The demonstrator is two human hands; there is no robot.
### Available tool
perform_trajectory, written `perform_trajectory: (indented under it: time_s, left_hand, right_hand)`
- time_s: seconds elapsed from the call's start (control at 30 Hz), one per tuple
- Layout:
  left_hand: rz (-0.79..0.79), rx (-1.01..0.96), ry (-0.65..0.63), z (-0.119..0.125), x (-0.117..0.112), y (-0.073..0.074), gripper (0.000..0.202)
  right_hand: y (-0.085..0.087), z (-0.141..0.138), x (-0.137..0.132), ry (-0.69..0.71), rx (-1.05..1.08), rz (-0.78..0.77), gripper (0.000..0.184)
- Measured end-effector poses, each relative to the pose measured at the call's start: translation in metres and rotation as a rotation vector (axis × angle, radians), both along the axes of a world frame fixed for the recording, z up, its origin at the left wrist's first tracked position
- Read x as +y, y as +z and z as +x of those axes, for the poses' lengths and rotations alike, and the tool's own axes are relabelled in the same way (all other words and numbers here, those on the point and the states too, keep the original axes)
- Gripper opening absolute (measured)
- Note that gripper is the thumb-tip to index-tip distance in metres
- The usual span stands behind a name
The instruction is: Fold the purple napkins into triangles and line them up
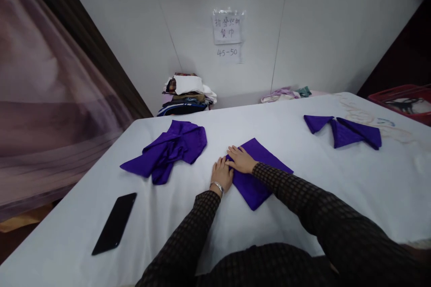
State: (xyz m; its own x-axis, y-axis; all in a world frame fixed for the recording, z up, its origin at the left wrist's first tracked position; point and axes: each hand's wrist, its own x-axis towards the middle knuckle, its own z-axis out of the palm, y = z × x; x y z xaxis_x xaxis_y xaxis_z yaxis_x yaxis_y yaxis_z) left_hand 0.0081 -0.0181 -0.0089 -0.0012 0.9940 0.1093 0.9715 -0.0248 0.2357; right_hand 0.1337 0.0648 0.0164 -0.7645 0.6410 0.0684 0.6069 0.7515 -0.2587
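Note:
A purple napkin (pixel 252 193), folded into a flat shape, lies on the white-covered table in front of me. My right hand (pixel 241 160) rests flat on its upper left part, fingers stretched out. Beside it my left hand (pixel 222 174), with a silver bracelet at the wrist, presses down at the napkin's left corner, fingers extended; that corner is hidden under the hands. To the left lies a crumpled heap of purple cloth (pixel 171 148). Folded purple napkins (pixel 352 132) with pointed ends sit at the far right of the table.
A black phone (pixel 115 223) lies near the left edge of the white tablecloth (pixel 168 233). Behind the table are a stack of folded clothes (pixel 188 94) and more cloth (pixel 283 94). A red basket (pixel 400 98) stands at the right. A handwritten sign (pixel 228 29) hangs on the wall.

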Motion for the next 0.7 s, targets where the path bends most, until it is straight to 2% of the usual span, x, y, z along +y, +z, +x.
perform_trajectory:
  time_s: [0.07, 0.17, 0.4, 0.57, 0.7]
  left_hand:
    - [-0.001, 0.017, -0.008, 0.001, -0.001, -0.003, 0.044]
    - [-0.005, 0.034, -0.002, 0.002, -0.003, -0.002, 0.046]
    - [-0.023, 0.041, 0.011, 0.002, -0.004, 0.001, 0.048]
    - [-0.054, 0.045, 0.010, 0.004, -0.004, 0.001, 0.049]
    - [-0.051, 0.033, 0.023, 0.004, -0.006, 0.002, 0.049]
  right_hand:
    - [-0.009, 0.002, 0.010, -0.029, -0.015, -0.024, 0.064]
    - [-0.019, 0.022, 0.027, -0.104, -0.029, -0.030, 0.066]
    - [-0.023, 0.068, 0.064, -0.237, -0.070, -0.040, 0.067]
    - [-0.024, 0.074, 0.074, -0.243, -0.078, -0.078, 0.061]
    - [-0.018, 0.073, 0.083, -0.237, -0.041, -0.111, 0.050]
